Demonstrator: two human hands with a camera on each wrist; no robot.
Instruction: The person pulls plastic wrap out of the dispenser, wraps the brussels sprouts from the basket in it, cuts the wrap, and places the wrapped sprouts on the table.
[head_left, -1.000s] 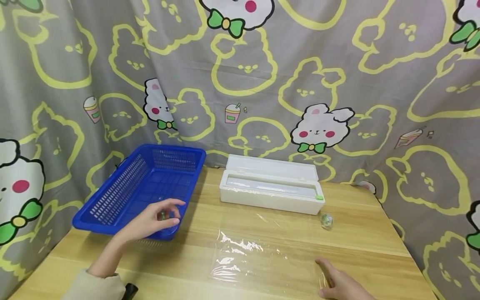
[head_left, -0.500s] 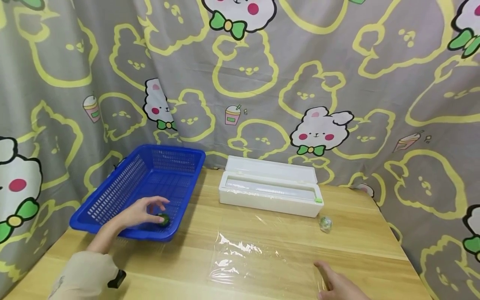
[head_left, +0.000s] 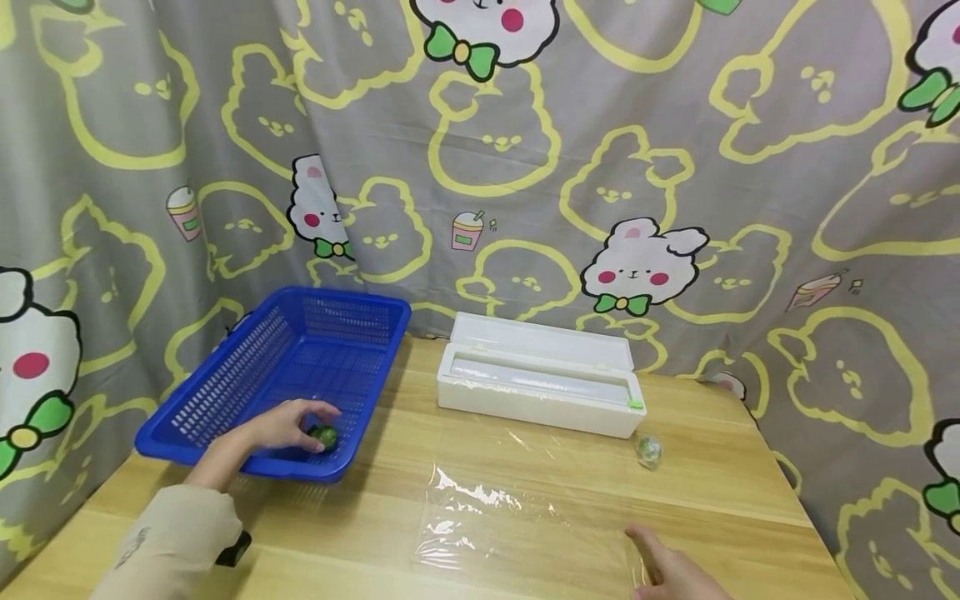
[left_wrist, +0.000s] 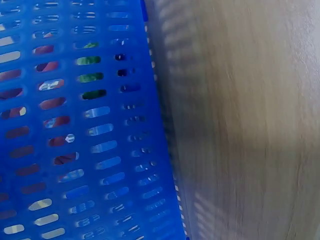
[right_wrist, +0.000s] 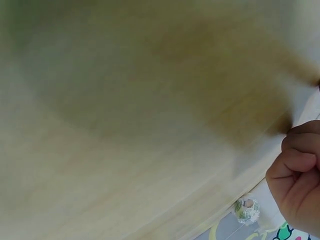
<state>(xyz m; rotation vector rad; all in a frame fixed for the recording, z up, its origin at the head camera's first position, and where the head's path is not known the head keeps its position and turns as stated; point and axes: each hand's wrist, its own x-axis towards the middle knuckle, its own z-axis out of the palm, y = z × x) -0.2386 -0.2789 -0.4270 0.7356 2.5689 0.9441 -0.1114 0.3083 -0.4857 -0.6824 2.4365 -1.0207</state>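
Note:
In the head view my left hand [head_left: 288, 427] reaches into the blue basket [head_left: 381, 367]. Its fingers curve above a small round green thing [head_left: 325, 435], with the thumb close against its near side; whether they touch is unclear. Through the basket slots, the left wrist view gives glimpses of the green thing [left_wrist: 90, 76] beside reddish fingers. At the lower right, my right hand [head_left: 675, 575] pinches the edge of a clear plastic film [head_left: 480, 521] that runs out of a long white box [head_left: 540, 408]. Curled fingers of the right hand [right_wrist: 300, 175] appear in the right wrist view.
The box's lid [head_left: 540, 340] stands raised, with a roll [head_left: 540, 375] inside. By the box's right end lies a small round thing [head_left: 648, 452] that looks wrapped in clear film. A patterned curtain [head_left: 517, 183] surrounds the wooden table [head_left: 750, 467].
My left hand has moved left and down into the basket, closer around the green thing. The right hand keeps its hold on the film, nearly still. The view shifted slightly.

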